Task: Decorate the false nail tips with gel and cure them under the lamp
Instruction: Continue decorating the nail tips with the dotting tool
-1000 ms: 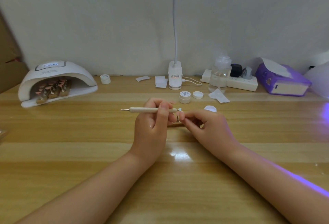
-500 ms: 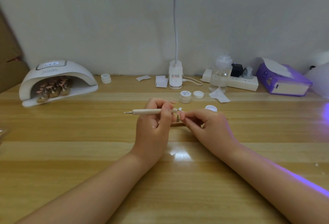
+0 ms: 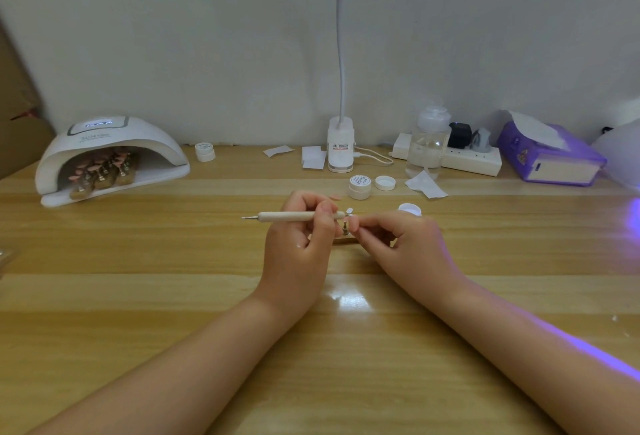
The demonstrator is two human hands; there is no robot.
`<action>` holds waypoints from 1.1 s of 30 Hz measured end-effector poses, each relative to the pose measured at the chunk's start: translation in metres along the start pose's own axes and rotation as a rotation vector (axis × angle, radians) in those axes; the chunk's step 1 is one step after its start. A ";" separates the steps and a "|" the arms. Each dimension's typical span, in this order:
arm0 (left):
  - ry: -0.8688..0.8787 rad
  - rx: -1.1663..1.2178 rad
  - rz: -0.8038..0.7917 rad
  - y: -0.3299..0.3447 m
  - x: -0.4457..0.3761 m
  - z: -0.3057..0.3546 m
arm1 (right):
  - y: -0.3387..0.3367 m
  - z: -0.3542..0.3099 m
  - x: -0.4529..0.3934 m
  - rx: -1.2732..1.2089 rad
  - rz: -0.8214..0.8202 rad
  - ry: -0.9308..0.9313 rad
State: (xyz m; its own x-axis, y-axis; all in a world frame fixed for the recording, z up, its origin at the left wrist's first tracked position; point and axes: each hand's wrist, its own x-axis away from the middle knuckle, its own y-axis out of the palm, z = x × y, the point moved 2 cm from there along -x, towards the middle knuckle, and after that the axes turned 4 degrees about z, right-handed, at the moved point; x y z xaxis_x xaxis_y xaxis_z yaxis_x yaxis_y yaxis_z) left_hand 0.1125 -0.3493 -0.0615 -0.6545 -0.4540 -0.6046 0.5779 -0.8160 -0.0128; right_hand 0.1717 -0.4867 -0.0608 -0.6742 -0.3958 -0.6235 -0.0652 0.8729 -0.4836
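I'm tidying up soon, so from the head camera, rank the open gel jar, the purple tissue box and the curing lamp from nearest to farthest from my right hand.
1. The open gel jar, just beyond the right hand, slightly to its left.
2. The purple tissue box, far right, by the wall.
3. The curing lamp, far left, past the left hand.

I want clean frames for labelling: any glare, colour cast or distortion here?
Head view: white glare patch on the table between the forearms; purple light streaks the right forearm and the table's right edge; wide-angle lens bows the table edges; the nail tip is small, soft.
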 end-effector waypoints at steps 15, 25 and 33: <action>-0.006 -0.052 -0.019 0.001 0.000 0.002 | 0.002 0.003 0.000 0.033 0.045 -0.043; 0.005 -0.068 -0.010 0.000 0.000 0.002 | 0.001 0.003 -0.001 0.029 0.037 -0.041; 0.005 -0.062 -0.016 0.001 0.000 0.001 | 0.001 0.003 0.000 0.041 0.026 -0.037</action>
State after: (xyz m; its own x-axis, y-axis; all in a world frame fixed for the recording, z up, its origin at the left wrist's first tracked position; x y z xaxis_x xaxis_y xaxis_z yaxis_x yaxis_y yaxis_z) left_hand 0.1127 -0.3503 -0.0607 -0.6617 -0.4394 -0.6075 0.5968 -0.7991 -0.0721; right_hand 0.1737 -0.4865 -0.0628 -0.6477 -0.3836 -0.6583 -0.0172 0.8711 -0.4907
